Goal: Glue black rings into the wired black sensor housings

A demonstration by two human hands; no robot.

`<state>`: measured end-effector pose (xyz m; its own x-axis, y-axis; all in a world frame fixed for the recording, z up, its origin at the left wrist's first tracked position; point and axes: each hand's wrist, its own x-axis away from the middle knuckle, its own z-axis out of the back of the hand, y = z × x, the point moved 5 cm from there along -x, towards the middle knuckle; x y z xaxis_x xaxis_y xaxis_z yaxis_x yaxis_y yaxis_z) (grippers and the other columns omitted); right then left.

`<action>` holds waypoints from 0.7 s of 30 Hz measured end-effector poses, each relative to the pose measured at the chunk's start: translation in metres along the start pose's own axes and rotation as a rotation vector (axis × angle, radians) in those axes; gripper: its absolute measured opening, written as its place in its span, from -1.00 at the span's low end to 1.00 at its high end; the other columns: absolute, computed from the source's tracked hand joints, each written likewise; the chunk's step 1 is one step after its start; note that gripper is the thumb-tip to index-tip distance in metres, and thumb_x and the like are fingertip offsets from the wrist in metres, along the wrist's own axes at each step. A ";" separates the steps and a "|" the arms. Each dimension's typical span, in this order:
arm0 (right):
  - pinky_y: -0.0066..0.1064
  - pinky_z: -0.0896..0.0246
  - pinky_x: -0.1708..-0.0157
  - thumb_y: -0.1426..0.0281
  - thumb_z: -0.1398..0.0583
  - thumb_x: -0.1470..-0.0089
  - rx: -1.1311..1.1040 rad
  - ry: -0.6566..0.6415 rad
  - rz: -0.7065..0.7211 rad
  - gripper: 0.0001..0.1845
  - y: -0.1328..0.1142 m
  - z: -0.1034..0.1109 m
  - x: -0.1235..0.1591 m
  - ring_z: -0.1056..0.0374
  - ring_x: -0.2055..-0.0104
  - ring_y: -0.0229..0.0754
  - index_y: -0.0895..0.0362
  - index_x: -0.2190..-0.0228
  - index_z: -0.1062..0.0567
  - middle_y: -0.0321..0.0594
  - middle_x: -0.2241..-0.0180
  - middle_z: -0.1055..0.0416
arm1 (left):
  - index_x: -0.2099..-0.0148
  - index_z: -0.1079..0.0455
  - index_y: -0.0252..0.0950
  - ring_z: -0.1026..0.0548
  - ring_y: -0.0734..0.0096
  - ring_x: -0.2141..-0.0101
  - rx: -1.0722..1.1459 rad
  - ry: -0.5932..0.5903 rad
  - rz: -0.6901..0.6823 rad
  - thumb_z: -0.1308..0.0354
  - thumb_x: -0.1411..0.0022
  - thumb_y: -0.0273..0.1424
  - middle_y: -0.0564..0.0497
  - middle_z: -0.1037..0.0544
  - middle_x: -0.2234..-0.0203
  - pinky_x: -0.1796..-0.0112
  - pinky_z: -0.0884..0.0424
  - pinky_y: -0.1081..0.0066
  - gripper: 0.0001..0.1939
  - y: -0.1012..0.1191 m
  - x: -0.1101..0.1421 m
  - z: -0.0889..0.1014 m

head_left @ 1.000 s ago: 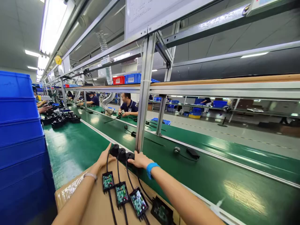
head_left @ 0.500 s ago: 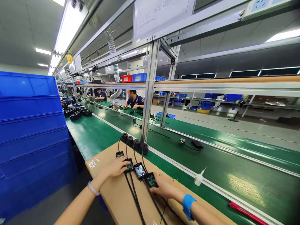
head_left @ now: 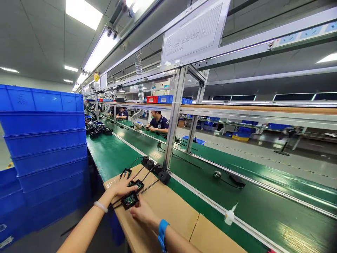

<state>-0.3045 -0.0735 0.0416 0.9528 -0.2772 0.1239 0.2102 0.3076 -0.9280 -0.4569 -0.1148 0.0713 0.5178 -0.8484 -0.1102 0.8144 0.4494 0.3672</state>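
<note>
Several small black cases with green circuit boards (head_left: 131, 199) lie in a row on a cardboard sheet (head_left: 168, 211). Thin black cables run from them to black round plugs (head_left: 155, 167) lined up beside the aluminium post. My left hand (head_left: 122, 186) lies flat with fingers spread over the boards. My right hand (head_left: 140, 211), with a blue wristband, rests at the nearest board, fingers curled against its edge.
A stack of blue crates (head_left: 44, 147) stands at the left. The green conveyor belt (head_left: 237, 203) runs along the right, with a small white glue bottle (head_left: 229, 216) at its edge. An aluminium post (head_left: 172, 130) rises beside the plugs. Other workers (head_left: 158, 123) sit further down the line.
Both hands have slid the boards toward me and leftward, bunching them closer together. The cables now run slanted to the plugs. My view has swung left.
</note>
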 end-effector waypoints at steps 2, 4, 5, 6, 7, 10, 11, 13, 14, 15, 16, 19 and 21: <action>-0.33 -0.38 0.29 0.42 -0.27 -0.09 0.127 0.100 0.043 -0.55 0.001 0.006 0.002 -0.40 0.30 -0.21 0.14 -0.02 -0.34 -0.19 0.16 -0.41 | -0.36 -0.15 -0.20 0.03 -0.28 -0.34 -0.043 -0.014 0.022 -0.12 -0.17 0.09 -0.34 -0.11 -0.34 -0.21 -0.01 -0.23 -0.18 0.004 0.004 -0.004; -0.24 -0.36 0.11 0.50 -0.27 -0.05 0.285 0.206 0.081 -0.48 -0.001 0.027 0.002 -0.40 0.13 -0.12 0.12 -0.05 -0.32 -0.11 0.00 -0.35 | -0.38 -0.11 -0.23 0.07 -0.29 -0.35 -0.091 0.009 0.035 -0.05 -0.25 0.06 -0.36 -0.07 -0.35 -0.21 0.08 -0.29 -0.22 0.014 0.010 -0.006; -0.19 -0.32 0.02 0.51 -0.26 -0.06 0.360 0.257 0.098 -0.49 -0.002 0.043 0.001 -0.36 0.03 -0.07 0.11 -0.06 -0.33 -0.09 -0.07 -0.31 | -0.38 -0.10 -0.22 0.07 -0.25 -0.36 -0.114 0.029 0.033 0.00 -0.29 0.03 -0.34 -0.06 -0.36 -0.22 0.12 -0.28 -0.26 0.022 0.015 -0.008; -0.13 -0.27 -0.06 0.51 -0.25 -0.09 0.436 0.309 0.109 -0.51 -0.004 0.062 -0.002 -0.30 -0.07 -0.03 0.11 -0.06 -0.34 -0.08 -0.13 -0.25 | -0.39 -0.09 -0.20 0.06 -0.19 -0.36 -0.135 0.049 0.028 0.01 -0.31 0.01 -0.31 -0.07 -0.36 -0.24 0.13 -0.24 -0.29 0.029 0.020 -0.010; -0.05 -0.21 -0.12 0.49 -0.23 -0.13 0.510 0.359 0.113 -0.54 -0.006 0.082 -0.007 -0.23 -0.15 0.02 0.12 -0.07 -0.34 -0.07 -0.18 -0.20 | -0.38 -0.10 -0.18 0.01 -0.16 -0.35 -0.154 0.066 0.025 -0.02 -0.30 -0.01 -0.29 -0.10 -0.35 -0.25 0.10 -0.18 -0.30 0.037 0.027 -0.013; 0.10 -0.14 -0.16 0.39 -0.23 -0.20 0.695 0.466 0.084 -0.55 -0.007 0.140 -0.023 -0.14 -0.23 0.11 0.11 -0.11 -0.33 -0.05 -0.23 -0.14 | -0.32 -0.23 -0.22 -0.26 -0.28 -0.20 -0.208 0.080 0.069 -0.31 -0.05 -0.14 -0.35 -0.31 -0.21 -0.14 -0.20 -0.14 -0.19 0.050 0.049 -0.025; 0.10 -0.16 -0.15 0.36 -0.23 -0.21 0.741 0.480 0.071 -0.54 -0.005 0.155 -0.028 -0.16 -0.21 0.11 0.11 -0.12 -0.33 -0.05 -0.22 -0.16 | -0.30 -0.27 -0.25 -0.32 -0.32 -0.14 -0.223 0.085 0.093 -0.34 -0.01 -0.23 -0.38 -0.35 -0.16 -0.08 -0.28 -0.14 -0.20 0.051 0.055 -0.029; 0.07 -0.21 -0.11 0.34 -0.24 -0.21 0.806 0.486 0.053 -0.54 0.002 0.177 -0.037 -0.22 -0.17 0.08 0.11 -0.11 -0.34 -0.06 -0.18 -0.23 | -0.26 -0.32 -0.27 -0.39 -0.29 -0.07 -0.240 0.097 0.121 -0.28 -0.05 -0.38 -0.36 -0.41 -0.08 0.00 -0.36 -0.11 -0.31 0.051 0.063 -0.036; 0.05 -0.24 -0.10 0.33 -0.24 -0.21 0.827 0.482 0.050 -0.56 0.007 0.185 -0.041 -0.25 -0.15 0.06 0.12 -0.10 -0.35 -0.07 -0.15 -0.26 | -0.24 -0.34 -0.25 -0.42 -0.23 -0.05 -0.240 0.106 0.121 -0.23 -0.09 -0.42 -0.33 -0.43 -0.05 0.01 -0.39 -0.07 -0.38 0.050 0.064 -0.039; 0.04 -0.26 -0.08 0.33 -0.24 -0.21 0.841 0.478 0.052 -0.57 0.013 0.191 -0.044 -0.27 -0.13 0.04 0.12 -0.09 -0.36 -0.08 -0.13 -0.28 | -0.22 -0.35 -0.22 -0.43 -0.17 -0.04 -0.236 0.115 0.113 -0.18 -0.13 -0.45 -0.28 -0.45 -0.03 0.01 -0.40 -0.03 -0.43 0.050 0.064 -0.040; 0.02 -0.27 -0.07 0.33 -0.24 -0.21 0.847 0.471 0.057 -0.58 0.018 0.196 -0.047 -0.29 -0.12 0.03 0.13 -0.08 -0.37 -0.08 -0.12 -0.30 | -0.21 -0.36 -0.19 -0.44 -0.11 -0.03 -0.228 0.124 0.100 -0.16 -0.16 -0.46 -0.24 -0.47 -0.01 0.00 -0.41 0.02 -0.46 0.050 0.062 -0.041; -0.03 -0.32 -0.03 0.32 -0.24 -0.22 0.821 0.453 0.068 -0.59 0.036 0.210 -0.057 -0.34 -0.06 -0.02 0.14 -0.07 -0.38 -0.10 -0.08 -0.34 | -0.23 -0.31 -0.14 -0.43 -0.02 -0.05 -0.194 0.165 0.056 -0.15 -0.21 -0.42 -0.17 -0.46 -0.03 -0.05 -0.39 0.08 -0.48 0.053 0.052 -0.040; -0.06 -0.35 0.00 0.31 -0.23 -0.23 0.784 0.460 0.054 -0.61 0.047 0.219 -0.065 -0.37 -0.02 -0.05 0.15 -0.05 -0.39 -0.11 -0.04 -0.38 | -0.26 -0.26 -0.15 -0.40 0.00 -0.09 -0.177 0.191 0.032 -0.16 -0.25 -0.39 -0.16 -0.43 -0.08 -0.10 -0.36 0.08 -0.47 0.057 0.042 -0.039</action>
<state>-0.3086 0.1583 0.0673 0.8196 -0.5285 -0.2210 0.4169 0.8149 -0.4027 -0.3784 -0.1144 0.0516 0.5708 -0.7722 -0.2793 0.8210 0.5316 0.2083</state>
